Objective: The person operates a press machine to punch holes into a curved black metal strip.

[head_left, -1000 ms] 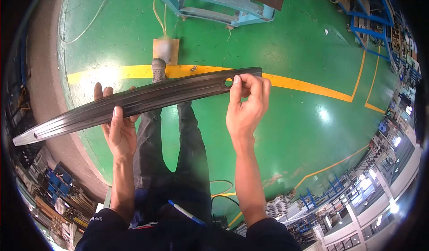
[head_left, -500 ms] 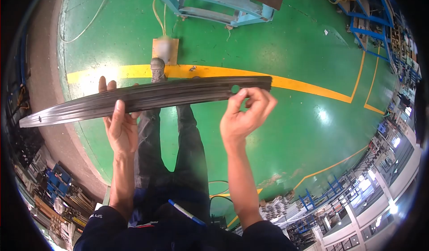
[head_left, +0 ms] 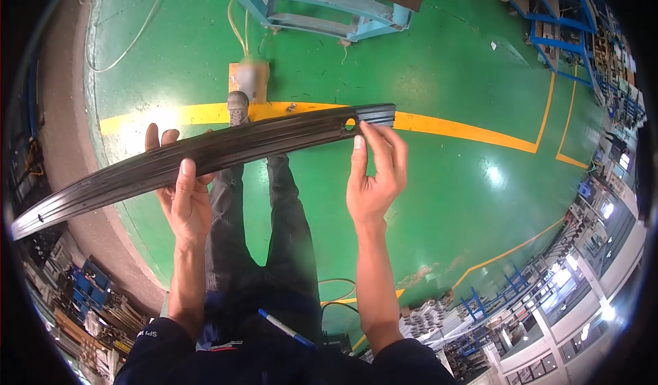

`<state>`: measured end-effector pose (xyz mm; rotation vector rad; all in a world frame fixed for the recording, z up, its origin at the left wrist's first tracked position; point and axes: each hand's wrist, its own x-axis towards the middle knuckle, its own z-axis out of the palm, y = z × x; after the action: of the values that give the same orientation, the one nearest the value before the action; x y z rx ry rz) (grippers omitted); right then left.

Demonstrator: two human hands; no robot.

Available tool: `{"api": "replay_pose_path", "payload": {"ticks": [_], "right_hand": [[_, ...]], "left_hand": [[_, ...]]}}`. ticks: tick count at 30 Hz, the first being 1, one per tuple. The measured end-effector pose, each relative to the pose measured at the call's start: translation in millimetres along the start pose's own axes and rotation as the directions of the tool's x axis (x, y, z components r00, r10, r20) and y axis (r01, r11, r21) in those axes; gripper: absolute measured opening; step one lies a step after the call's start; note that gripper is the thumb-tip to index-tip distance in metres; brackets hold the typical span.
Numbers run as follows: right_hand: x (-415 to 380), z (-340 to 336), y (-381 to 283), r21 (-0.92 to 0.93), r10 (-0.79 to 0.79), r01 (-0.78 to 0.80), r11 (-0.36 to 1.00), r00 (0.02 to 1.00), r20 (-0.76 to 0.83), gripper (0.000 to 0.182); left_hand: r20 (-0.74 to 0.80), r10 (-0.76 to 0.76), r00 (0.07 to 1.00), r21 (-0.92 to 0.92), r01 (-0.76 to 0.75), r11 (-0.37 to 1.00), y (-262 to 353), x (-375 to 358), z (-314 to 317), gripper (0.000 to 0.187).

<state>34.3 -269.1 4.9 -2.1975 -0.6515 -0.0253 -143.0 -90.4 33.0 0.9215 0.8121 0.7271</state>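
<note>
A long, dark ribbed strip [head_left: 267, 135] with a round hole near its right end lies across the view, tilted up to the right. Its narrow left end reaches toward the view's edge. My left hand [head_left: 184, 200] is closed round the strip left of its middle, thumb on the near face and fingertips showing past the far edge. My right hand [head_left: 378, 172] is at the right end, just beside the hole. There the fingertips meet the strip, while the thumb stands apart below its lower edge. Whether the thumb touches it is hard to see.
A light-blue metal stand [head_left: 315, 4] is on the green floor ahead. Near my shoe [head_left: 237, 105] lies a wooden board [head_left: 259, 87] with a blurred pale object on it. Blue racks [head_left: 562, 39] stand at the far right. A hose [head_left: 133, 45] runs over the floor at left.
The strip has shifted left, its right end rising and its left end dropping. My right hand has opened from a pinch, its fingertips now on the strip beside the hole.
</note>
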Motion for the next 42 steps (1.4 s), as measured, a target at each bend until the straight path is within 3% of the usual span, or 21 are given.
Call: {"api": "replay_pose_path", "payload": {"ticks": [3, 9, 18, 21, 24, 25, 26, 27, 28, 30, 31, 34, 38, 42], "right_hand": [[2.2, 3.4, 0.3, -0.061, -0.084, 0.086, 0.994, 0.996, 0.039, 0.024], [1.1, 1.3, 4.7, 0.029, -0.09, 0.088, 0.996, 0.992, 0.089, 0.015], [22.2, -9.7, 12.6, 0.025, -0.153, 0.156, 0.987, 0.904, 0.399, 0.012], [15.6, -3.1, 16.6, -0.008, -0.157, 0.171, 0.985, 0.92, 0.359, 0.012], [-0.3, 4.0, 11.2, -0.074, -0.101, 0.112, 0.991, 0.986, 0.136, 0.016], [-12.7, 5.5, 5.6, -0.001, 0.123, -0.123, 0.992, 0.988, 0.098, 0.018], [-27.0, 2.4, -0.6, 0.086, 0.344, -0.352, 0.932, 0.933, 0.103, 0.022], [-35.5, 0.6, -4.2, 0.299, 0.536, -0.578, 0.759, 0.816, 0.218, 0.027], [-40.8, 5.9, -6.0, 0.436, 0.657, -0.755, 0.489, 0.648, 0.385, 0.034], [-30.6, 18.5, -26.6, 0.534, 0.646, -0.841, -0.088, 0.36, 0.673, 0.045], [-26.9, 22.9, -33.0, 0.558, 0.612, -0.806, -0.196, 0.345, 0.712, 0.049], [-12.0, 20.3, -13.9, 0.682, 0.664, -0.706, -0.189, 0.42, 0.618, 0.039], [25.5, -12.1, 57.7, 0.828, 0.75, -0.547, -0.12, 0.497, 0.437, 0.031], [72.1, -61.3, 140.4, 0.902, 0.799, -0.43, 0.033, 0.554, 0.235, 0.029]], "left_hand": [[-0.047, -0.002, 0.999, 0.013, 0.003, 1.0, 2.3, 0.9, 7.0, 0.069], [-0.07, -0.031, 0.997, -0.011, 0.03, 0.999, 1.2, -0.6, 0.2, 0.07], [-0.005, -0.044, 0.999, -0.012, 0.044, 0.999, -2.0, 2.3, -10.5, 0.067], [-0.033, -0.083, 0.996, 0.048, 0.085, 0.995, 2.1, 7.5, -2.2, 0.067], [-0.166, -0.13, 0.978, 0.091, 0.146, 0.985, 5.6, 12.2, 21.9, 0.071], [-0.23, -0.167, 0.959, 0.099, 0.194, 0.976, 8.3, 13.5, 35.1, 0.072], [-0.192, -0.198, 0.961, 0.132, 0.225, 0.965, 3.9, 14.5, 29.7, 0.072], [-0.197, -0.215, 0.957, 0.109, 0.239, 0.965, -1.1, 15.7, 33.5, 0.072], [-0.116, -0.232, 0.966, 0.096, 0.243, 0.965, -4.9, 16.9, 34.5, 0.07], [-0.065, -0.224, 0.972, 0.087, 0.229, 0.969, -14.4, 17.1, 48.3, 0.066], [-0.004, -0.231, 0.973, 0.109, 0.23, 0.967, -17.3, 16.3, 52.7, 0.066], [0.054, -0.341, 0.938, -0.018, 0.343, 0.939, -23.8, 22.1, 68.5, 0.069], [-0.063, -0.237, 0.969, -0.185, 0.222, 0.957, -3.0, 61.5, 40.4, 0.076], [-0.171, -0.184, 0.968, -0.231, 0.142, 0.963, 24.4, 103.9, 11.8, 0.062]]}}
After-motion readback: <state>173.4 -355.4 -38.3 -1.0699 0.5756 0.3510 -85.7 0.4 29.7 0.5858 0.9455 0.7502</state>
